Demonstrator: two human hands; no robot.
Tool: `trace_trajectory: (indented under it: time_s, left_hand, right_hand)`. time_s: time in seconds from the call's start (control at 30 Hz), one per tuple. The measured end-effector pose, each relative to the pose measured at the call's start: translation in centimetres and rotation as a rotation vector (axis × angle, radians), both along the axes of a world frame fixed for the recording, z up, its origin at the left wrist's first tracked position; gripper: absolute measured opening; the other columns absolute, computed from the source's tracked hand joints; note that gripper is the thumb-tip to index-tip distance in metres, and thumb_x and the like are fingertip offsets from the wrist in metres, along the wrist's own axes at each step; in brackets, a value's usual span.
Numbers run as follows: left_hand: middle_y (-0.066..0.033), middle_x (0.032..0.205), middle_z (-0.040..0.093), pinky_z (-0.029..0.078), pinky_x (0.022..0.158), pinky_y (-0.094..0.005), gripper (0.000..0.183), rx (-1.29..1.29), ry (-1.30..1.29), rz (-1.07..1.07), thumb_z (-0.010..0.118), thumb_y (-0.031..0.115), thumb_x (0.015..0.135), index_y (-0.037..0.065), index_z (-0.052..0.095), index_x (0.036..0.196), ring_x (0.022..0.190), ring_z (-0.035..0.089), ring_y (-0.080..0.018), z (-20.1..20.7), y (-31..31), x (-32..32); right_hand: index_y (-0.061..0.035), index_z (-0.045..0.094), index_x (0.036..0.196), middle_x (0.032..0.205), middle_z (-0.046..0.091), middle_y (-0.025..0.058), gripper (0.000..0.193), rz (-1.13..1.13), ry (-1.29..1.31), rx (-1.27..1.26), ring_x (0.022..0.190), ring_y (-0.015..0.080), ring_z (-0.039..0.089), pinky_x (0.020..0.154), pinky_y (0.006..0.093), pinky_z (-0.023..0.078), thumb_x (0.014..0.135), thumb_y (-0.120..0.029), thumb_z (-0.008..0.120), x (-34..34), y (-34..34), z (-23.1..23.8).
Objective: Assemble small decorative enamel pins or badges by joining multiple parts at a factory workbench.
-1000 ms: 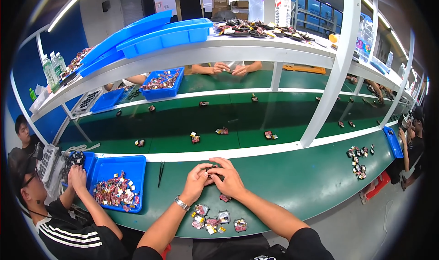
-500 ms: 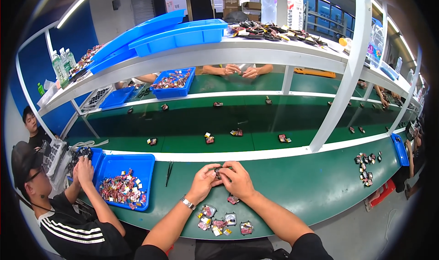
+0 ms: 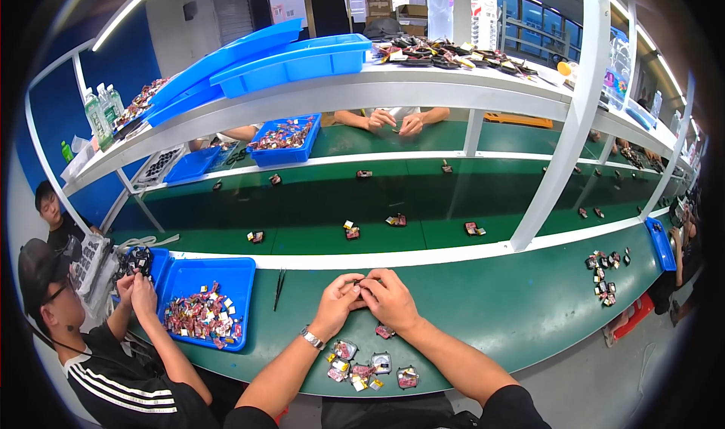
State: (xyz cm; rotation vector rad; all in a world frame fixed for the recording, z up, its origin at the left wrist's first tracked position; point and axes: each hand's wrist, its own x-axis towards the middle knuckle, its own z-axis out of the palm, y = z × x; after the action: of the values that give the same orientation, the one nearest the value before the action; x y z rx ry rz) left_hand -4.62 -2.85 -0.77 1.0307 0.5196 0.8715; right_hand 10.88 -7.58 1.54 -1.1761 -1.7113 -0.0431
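Observation:
My left hand [image 3: 336,307] and my right hand [image 3: 390,302] meet above the green bench [image 3: 468,308]. Between their closed fingers is a small dark part [image 3: 359,283], mostly hidden, so its exact kind cannot be made out. Just below the right hand lies a small assembly with a red circuit board [image 3: 384,331]. Closer to me, several similar assemblies [image 3: 362,370] with red boards, clear or dark frames and yellow-and-white pieces form a loose group. Black tweezers [image 3: 279,289] lie to the left of my hands.
A blue tray [image 3: 250,278] of red boards stands at left, beside a co-worker's hands [image 3: 142,293]. Beyond the white rail [image 3: 423,256], a green conveyor [image 3: 302,236] carries spaced assemblies. More assemblies [image 3: 603,274] sit at right. A white post [image 3: 563,127] supports the overhead shelf [image 3: 453,89].
Parts on the conveyor have shifted slightly to the right. My fingers have closed further over the small dark part, hiding more of it. The co-worker's hands at left have moved slightly.

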Motion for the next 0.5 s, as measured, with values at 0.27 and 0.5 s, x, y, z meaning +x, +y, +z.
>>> trace_trajectory:
  time_s: [0.27, 0.5]
  left_hand:
    - [-0.0092, 0.110, 0.064, 0.055, 0.078, -0.0270, 0.022, 0.131, 0.172, 0.129, 0.049, 0.008, 0.100, 0.000, 0.052, 0.121, 0.097, 0.064, -0.0148, -1.0, -0.3, 0.7]
    - [-0.0080, 0.108, 0.064, 0.053, 0.077, -0.0247, 0.022, 0.288, 0.198, 0.161, 0.049, 0.003, 0.098, -0.001, 0.053, 0.119, 0.094, 0.062, -0.0117, -1.2, -0.4, 0.7]
  right_hand:
    - [0.0001, 0.065, 0.096, 0.094, 0.064, 0.0111, 0.016, 0.108, 0.389, -0.260, 0.074, 0.0201, 0.067, 0.067, 0.0301, 0.055, 0.081, -0.002, 0.067, 0.0, 0.2, -0.3]
    - [0.0020, 0.066, 0.093, 0.089, 0.066, 0.0108, 0.014, 0.064, 0.417, -0.233, 0.072, 0.0154, 0.067, 0.065, 0.0258, 0.055, 0.080, 0.000, 0.069, -0.4, 0.0, -0.5]
